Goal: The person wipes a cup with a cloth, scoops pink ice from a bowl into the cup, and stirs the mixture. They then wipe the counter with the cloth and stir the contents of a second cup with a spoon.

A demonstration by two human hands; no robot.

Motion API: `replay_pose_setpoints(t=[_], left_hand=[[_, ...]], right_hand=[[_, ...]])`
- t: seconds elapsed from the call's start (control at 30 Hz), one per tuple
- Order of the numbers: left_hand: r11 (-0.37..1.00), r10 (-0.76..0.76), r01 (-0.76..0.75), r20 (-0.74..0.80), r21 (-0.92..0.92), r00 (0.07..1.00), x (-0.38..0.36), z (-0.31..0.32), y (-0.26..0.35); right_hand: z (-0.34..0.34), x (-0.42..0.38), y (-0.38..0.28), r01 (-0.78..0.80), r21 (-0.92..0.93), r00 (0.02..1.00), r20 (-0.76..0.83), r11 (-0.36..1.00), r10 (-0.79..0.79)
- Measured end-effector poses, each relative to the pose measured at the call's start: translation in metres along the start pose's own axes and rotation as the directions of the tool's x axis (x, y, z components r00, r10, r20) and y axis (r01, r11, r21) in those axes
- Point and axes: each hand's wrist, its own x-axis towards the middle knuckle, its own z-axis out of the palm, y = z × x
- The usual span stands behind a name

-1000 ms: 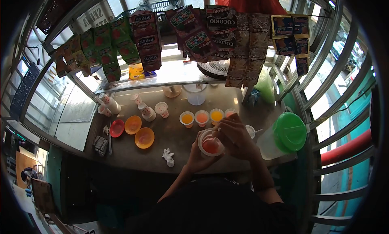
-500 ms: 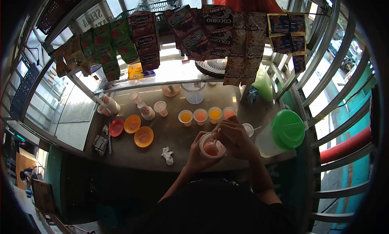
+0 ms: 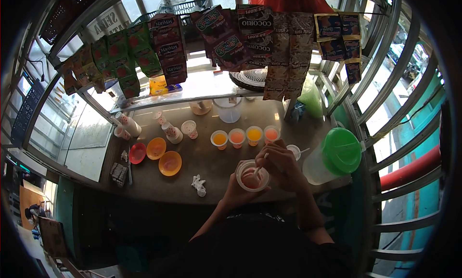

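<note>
My left hand (image 3: 234,190) is wrapped round a plastic cup (image 3: 252,186) with a reddish-pink drink in it, held near the counter's front edge. Pinched in my right hand (image 3: 281,166) is a white spoon (image 3: 259,168), its lower end down inside the cup. Just beyond my hands stand several filled cups in a row: an orange drink (image 3: 219,139), a pink drink (image 3: 237,137), a yellow-orange drink (image 3: 254,135) and another pink one (image 3: 272,134). Right of my right hand is a small white tub (image 3: 294,152) with a spoon handle sticking out.
A clear pitcher with a green lid (image 3: 340,152) stands at the right. Leftward are orange plates (image 3: 170,163), a red plate (image 3: 137,154), stacked cups (image 3: 172,132) and a crumpled white tissue (image 3: 198,185). Drink sachets (image 3: 255,37) hang in strips overhead.
The spoon has shifted within the cup, and my right hand has moved slightly. The cup sits a little lower and tilts differently. The drinks in the row stay in place.
</note>
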Motion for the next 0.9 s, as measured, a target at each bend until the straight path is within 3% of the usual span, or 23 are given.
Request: replay_pose_setpoints(t=[0.07, 0.13, 0.2, 0.3, 0.4, 0.53, 0.63, 0.7, 0.73, 0.77, 0.83, 0.9], left_hand=[[0.987, 0.135, -0.135, 0.008, 0.086, 0.991, 0.001, -0.001, 0.000], [0.990, 0.136, -0.136, 0.030, 0.021, 0.990, -0.001, -0.003, -0.001], [0.989, 0.142, -0.140, 0.053, -0.043, 0.988, -0.001, -0.006, -0.005], [0.980, 0.159, -0.145, 0.093, -0.134, 0.983, -0.004, -0.008, -0.013], [0.970, 0.105, -0.095, 0.033, -0.222, 0.994, -0.005, -0.007, -0.013], [0.994, 0.072, -0.069, 0.033, -0.082, 0.997, 0.002, -0.009, -0.004], [0.999, 0.047, -0.047, -0.002, 0.001, 0.999, 0.004, -0.005, 0.003], [1.000, 0.008, -0.007, -0.026, 0.010, 1.000, 0.007, -0.006, 0.001], [0.993, 0.090, -0.089, -0.009, 0.074, 0.996, 0.010, -0.008, -0.004], [0.976, 0.170, -0.170, 0.013, 0.136, 0.985, 0.011, -0.009, -0.007], [0.980, 0.152, -0.151, 0.009, 0.130, 0.988, 0.011, -0.010, -0.007], [0.983, 0.138, -0.137, 0.007, 0.124, 0.990, 0.013, -0.011, -0.008]], right_hand=[[0.000, 0.003, -0.002, -0.045, -0.057, 0.998, -0.046, 0.997, 0.043], [0.001, 0.002, -0.002, -0.091, -0.111, 0.992, -0.093, 0.990, 0.081], [0.003, 0.001, 0.002, -0.027, 0.062, 0.999, 0.024, 0.998, 0.026], [0.002, 0.005, 0.000, -0.080, -0.058, 0.990, -0.119, 0.995, 0.073], [0.003, 0.004, 0.003, -0.059, -0.060, 0.998, -0.020, 0.997, 0.057], [0.006, 0.007, 0.001, -0.065, -0.032, 0.992, -0.106, 0.997, 0.062], [0.007, 0.010, 0.003, -0.051, -0.154, 0.997, -0.058, 0.987, 0.042], [0.010, 0.009, 0.005, -0.038, 0.062, 0.999, -0.009, 0.997, 0.038], [0.009, 0.011, 0.006, -0.038, 0.062, 0.999, -0.009, 0.997, 0.038], [0.008, 0.012, 0.006, -0.046, -0.030, 0.997, -0.059, 0.998, 0.044], [0.009, 0.012, 0.008, -0.059, -0.120, 0.993, -0.108, 0.991, 0.046], [0.012, 0.011, 0.014, -0.029, 0.053, 0.999, 0.042, 0.998, 0.026]])
